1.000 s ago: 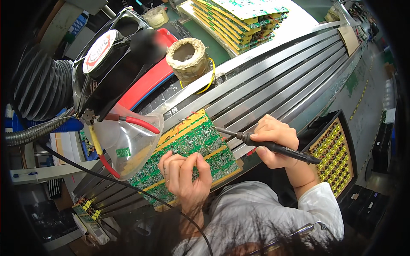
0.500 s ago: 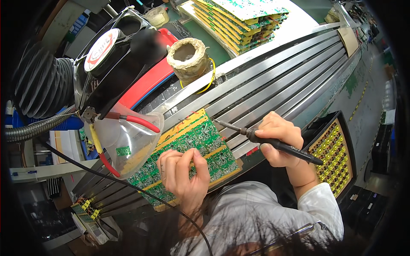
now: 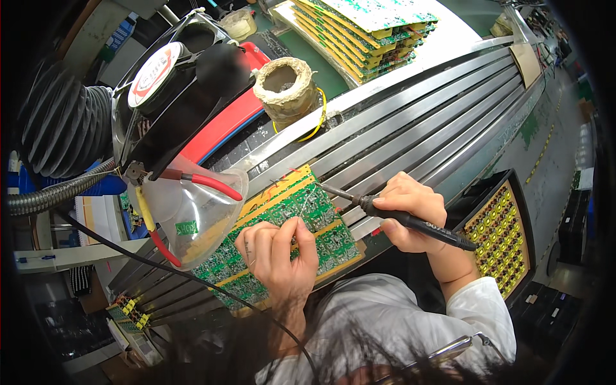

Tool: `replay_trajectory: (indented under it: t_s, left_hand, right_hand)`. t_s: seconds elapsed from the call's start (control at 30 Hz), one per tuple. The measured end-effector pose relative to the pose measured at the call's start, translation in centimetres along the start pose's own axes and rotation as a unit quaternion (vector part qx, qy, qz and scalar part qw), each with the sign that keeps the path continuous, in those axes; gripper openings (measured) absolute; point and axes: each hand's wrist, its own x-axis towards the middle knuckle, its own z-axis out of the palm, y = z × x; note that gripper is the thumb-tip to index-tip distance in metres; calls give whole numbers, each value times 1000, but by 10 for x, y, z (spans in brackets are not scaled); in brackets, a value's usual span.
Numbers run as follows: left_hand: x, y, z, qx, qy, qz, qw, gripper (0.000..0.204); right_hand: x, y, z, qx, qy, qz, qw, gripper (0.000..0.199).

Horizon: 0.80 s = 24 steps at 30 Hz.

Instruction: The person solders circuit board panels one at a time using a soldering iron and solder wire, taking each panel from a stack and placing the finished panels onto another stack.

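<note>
A green and yellow circuit board (image 3: 324,234) lies on metal rails in front of me, dense with small components. My right hand (image 3: 414,212) grips a black soldering iron (image 3: 443,236) like a pen, its tip pointing left at the board's upper right part. Over the board's middle, my left hand (image 3: 279,253) pinches thin, silvery solder wire (image 3: 308,200) between thumb and forefinger. The solder wire runs up towards the iron's tip; whether the two touch is too small to tell.
Left of the board stands a clear plastic funnel-shaped hood (image 3: 205,221) with red-handled pliers (image 3: 215,186) at its rim. A tape-wrapped pot (image 3: 292,106) sits beyond the rails (image 3: 410,122). Stacked circuit boards (image 3: 369,38) are at the back. A black tray (image 3: 529,224) of yellow parts lies right.
My right hand and the soldering iron have shifted slightly left, bringing the tip closer to the solder wire. The left hand has barely moved.
</note>
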Motion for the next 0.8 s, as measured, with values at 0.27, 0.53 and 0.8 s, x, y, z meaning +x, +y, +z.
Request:
replay_trajectory:
  t_s: [0.27, 0.53, 0.8]
  left_hand:
    - [-5, -2, -2, -18, 19, -13, 1000, 12]
    - [-16, 2, -21, -48, 38, -86, 994, 19]
    - [-29, -15, -37, -18, 10, -16, 1000, 17]
  right_hand:
    - [0, -12, 6, -70, -20, -27, 997, 23]
    - [0, -19, 8, -87, -25, -22, 996, 24]
    - [31, 0, -4, -103, 52, -35, 993, 34]
